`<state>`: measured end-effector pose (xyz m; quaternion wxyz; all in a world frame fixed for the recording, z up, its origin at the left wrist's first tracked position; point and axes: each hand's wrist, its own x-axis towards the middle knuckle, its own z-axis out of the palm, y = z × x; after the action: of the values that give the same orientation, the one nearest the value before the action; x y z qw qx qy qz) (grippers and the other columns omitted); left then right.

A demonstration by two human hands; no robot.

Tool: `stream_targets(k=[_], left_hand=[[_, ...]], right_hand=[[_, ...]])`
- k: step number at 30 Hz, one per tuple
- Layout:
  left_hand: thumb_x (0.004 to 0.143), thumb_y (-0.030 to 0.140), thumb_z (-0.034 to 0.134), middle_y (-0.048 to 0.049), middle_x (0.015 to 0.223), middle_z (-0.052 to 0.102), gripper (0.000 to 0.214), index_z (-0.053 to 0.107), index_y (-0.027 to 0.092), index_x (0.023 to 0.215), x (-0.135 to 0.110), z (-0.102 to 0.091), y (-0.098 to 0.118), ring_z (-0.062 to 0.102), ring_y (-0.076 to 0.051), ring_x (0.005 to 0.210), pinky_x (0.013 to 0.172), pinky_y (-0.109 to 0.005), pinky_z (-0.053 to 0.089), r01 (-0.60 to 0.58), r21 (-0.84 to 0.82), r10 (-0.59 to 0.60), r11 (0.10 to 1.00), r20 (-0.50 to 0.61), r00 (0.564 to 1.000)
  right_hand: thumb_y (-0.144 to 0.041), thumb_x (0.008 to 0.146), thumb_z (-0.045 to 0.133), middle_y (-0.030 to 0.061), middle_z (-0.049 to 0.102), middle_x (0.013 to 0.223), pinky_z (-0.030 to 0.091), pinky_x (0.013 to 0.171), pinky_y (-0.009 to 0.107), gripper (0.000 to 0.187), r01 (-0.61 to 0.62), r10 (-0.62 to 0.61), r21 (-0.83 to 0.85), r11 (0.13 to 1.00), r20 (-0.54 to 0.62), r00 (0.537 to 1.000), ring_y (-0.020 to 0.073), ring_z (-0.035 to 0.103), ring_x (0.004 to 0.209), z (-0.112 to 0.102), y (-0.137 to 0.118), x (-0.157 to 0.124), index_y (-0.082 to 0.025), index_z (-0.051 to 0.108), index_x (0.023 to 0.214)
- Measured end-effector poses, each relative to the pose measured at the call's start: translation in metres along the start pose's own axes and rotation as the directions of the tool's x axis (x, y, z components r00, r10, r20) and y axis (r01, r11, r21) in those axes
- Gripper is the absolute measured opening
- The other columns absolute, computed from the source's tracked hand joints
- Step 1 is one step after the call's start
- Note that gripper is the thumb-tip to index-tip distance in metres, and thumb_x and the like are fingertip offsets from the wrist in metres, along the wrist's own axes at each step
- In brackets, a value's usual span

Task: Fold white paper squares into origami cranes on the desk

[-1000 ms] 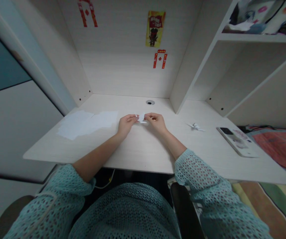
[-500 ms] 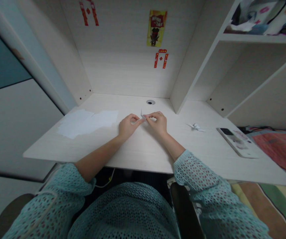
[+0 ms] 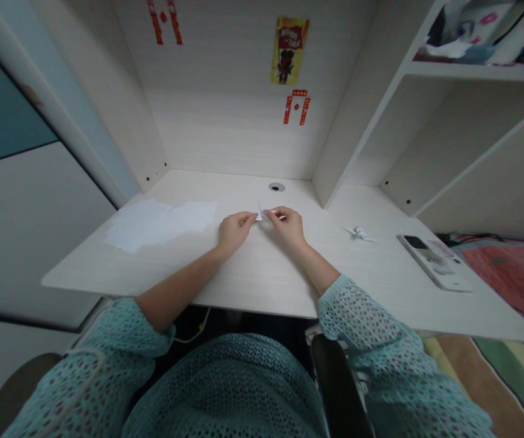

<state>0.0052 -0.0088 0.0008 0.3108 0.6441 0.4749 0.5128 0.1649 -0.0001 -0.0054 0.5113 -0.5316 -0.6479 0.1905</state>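
Observation:
A small white paper crane [image 3: 260,214], its thin point sticking upward, is pinched between my two hands just above the desk. My left hand [image 3: 235,231] is closed, thumb and forefinger gripping its left side, where a small white triangle shows. From the right, my right hand [image 3: 289,226] pinches the other side between thumb and fingertips. Part of the folded paper is covered by the fingers. Another folded white paper crane [image 3: 358,233] lies on the desk to the right of my right hand, touched by neither hand.
White paper sheets [image 3: 152,226] lie overlapping on the left of the desk [image 3: 244,280]. A phone in a light case [image 3: 435,263] rests near the right end. Behind stand the back panel with stickers [image 3: 289,52] and an upright divider [image 3: 357,121]. A cable hole [image 3: 276,187] sits at the back.
My left fingers have shifted slightly, drawing back a little to the left, and more of the paper crane now shows between the hands. The right hand has barely moved.

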Motion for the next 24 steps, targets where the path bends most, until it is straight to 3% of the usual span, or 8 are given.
stream_targets(k=[4, 7, 10, 13, 16, 19, 24], left_hand=[[0.082, 0.043, 0.055, -0.0033, 0.082, 0.072, 0.025, 0.071, 0.024, 0.080, 0.002, -0.004, -0.005, 0.063, -0.020, 0.076, 0.068, -0.027, 0.043, -0.087, 0.158, 0.081, 0.984, 0.042, 0.996], [0.085, 0.043, 0.049, -0.0029, 0.080, 0.070, 0.027, 0.070, 0.025, 0.083, 0.001, -0.006, -0.003, 0.061, -0.018, 0.072, 0.063, -0.026, 0.039, -0.145, 0.320, 0.122, 0.936, 0.090, 0.988], [0.086, 0.043, 0.048, -0.0028, 0.077, 0.069, 0.028, 0.068, 0.025, 0.081, -0.002, -0.006, 0.002, 0.060, -0.018, 0.068, 0.061, -0.026, 0.036, -0.153, 0.414, 0.128, 0.897, 0.088, 0.988], [0.085, 0.045, 0.047, -0.0022, 0.070, 0.066, 0.030, 0.066, 0.024, 0.074, -0.003, -0.005, 0.005, 0.057, -0.017, 0.064, 0.060, -0.026, 0.034, -0.128, 0.445, 0.107, 0.886, 0.072, 0.992], [0.087, 0.047, 0.042, -0.0013, 0.064, 0.062, 0.036, 0.062, 0.023, 0.070, -0.004, -0.003, 0.004, 0.055, -0.016, 0.059, 0.059, -0.026, 0.035, -0.096, 0.349, 0.060, 0.932, 0.111, 0.992], [0.088, 0.051, 0.039, -0.0003, 0.064, 0.060, 0.039, 0.058, 0.021, 0.070, -0.002, -0.001, 0.001, 0.055, -0.013, 0.059, 0.059, -0.024, 0.038, -0.053, 0.122, 0.032, 0.991, 0.168, 0.985], [0.084, 0.051, 0.046, 0.0017, 0.059, 0.053, 0.036, 0.051, 0.018, 0.069, 0.005, 0.000, 0.000, 0.050, -0.010, 0.055, 0.056, -0.022, 0.039, 0.024, -0.159, 0.021, 0.987, 0.274, 0.961]], right_hand=[[-0.047, 0.080, 0.053, 0.0006, 0.062, 0.070, 0.037, 0.060, 0.025, 0.028, 0.020, -0.011, -0.112, 0.994, 0.079, 0.997, 0.0138, 0.052, 0.063, -0.002, -0.001, -0.002, -0.020, 0.061, 0.075], [-0.048, 0.083, 0.047, -0.0011, 0.058, 0.067, 0.034, 0.058, 0.024, 0.030, 0.048, -0.015, -0.160, 0.986, 0.200, 0.980, 0.0134, 0.048, 0.060, -0.002, -0.004, -0.004, -0.021, 0.058, 0.075], [-0.047, 0.086, 0.042, -0.0012, 0.056, 0.066, 0.033, 0.058, 0.024, 0.031, 0.104, -0.060, -0.141, 0.985, 0.287, 0.956, 0.0136, 0.047, 0.061, -0.003, -0.007, -0.005, -0.022, 0.056, 0.074], [-0.047, 0.086, 0.042, -0.0012, 0.055, 0.065, 0.033, 0.059, 0.024, 0.031, 0.135, -0.099, -0.107, 0.985, 0.289, 0.952, 0.0137, 0.046, 0.061, -0.004, -0.009, -0.005, -0.022, 0.055, 0.073], [-0.050, 0.086, 0.042, -0.0018, 0.053, 0.064, 0.035, 0.061, 0.024, 0.034, 0.095, -0.098, 0.024, 0.995, 0.288, 0.952, 0.0130, 0.046, 0.061, -0.002, -0.010, -0.006, -0.021, 0.053, 0.070], [-0.055, 0.084, 0.044, -0.0027, 0.048, 0.062, 0.035, 0.061, 0.024, 0.038, 0.007, -0.073, 0.205, 0.979, 0.313, 0.947, 0.0123, 0.044, 0.061, 0.001, -0.009, -0.005, -0.021, 0.050, 0.068], [-0.057, 0.080, 0.052, -0.0026, 0.046, 0.059, 0.034, 0.062, 0.026, 0.041, -0.045, -0.090, 0.400, 0.915, 0.312, 0.946, 0.0123, 0.043, 0.060, 0.004, -0.006, -0.001, -0.020, 0.048, 0.063]])
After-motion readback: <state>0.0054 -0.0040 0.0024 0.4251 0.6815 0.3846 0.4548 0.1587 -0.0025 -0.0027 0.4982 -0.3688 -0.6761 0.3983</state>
